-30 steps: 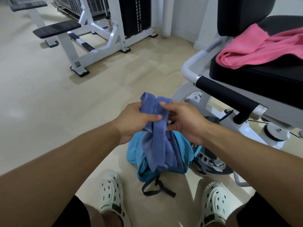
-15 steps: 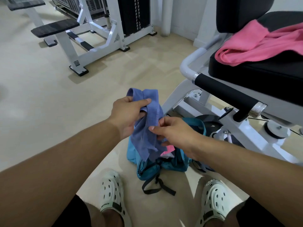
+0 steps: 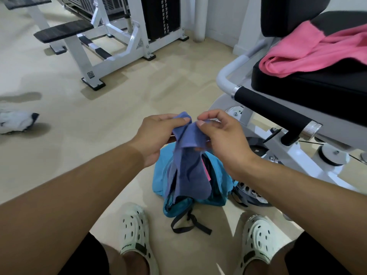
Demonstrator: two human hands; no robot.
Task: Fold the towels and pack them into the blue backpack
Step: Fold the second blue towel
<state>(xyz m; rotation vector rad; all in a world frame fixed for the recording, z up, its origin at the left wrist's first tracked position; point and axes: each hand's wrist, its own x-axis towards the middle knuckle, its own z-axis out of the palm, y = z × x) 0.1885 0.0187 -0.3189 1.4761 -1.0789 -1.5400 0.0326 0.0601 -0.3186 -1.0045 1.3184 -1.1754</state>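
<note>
Above the blue backpack (image 3: 218, 187), which sits open on the floor between the person's feet: one purple-blue towel (image 3: 188, 155), hanging bunched and unfolded. Left hand (image 3: 158, 133) grip: fingers curled round the upper edge. Right hand (image 3: 220, 135) grip: thumb and forefinger pinching the neighbouring edge. Step judged: folding, barely begun. Next move calls for spreading the edge flat, then halving. Pink towel (image 3: 317, 52) waits on a machine seat (image 3: 309, 86), well apart.
</note>
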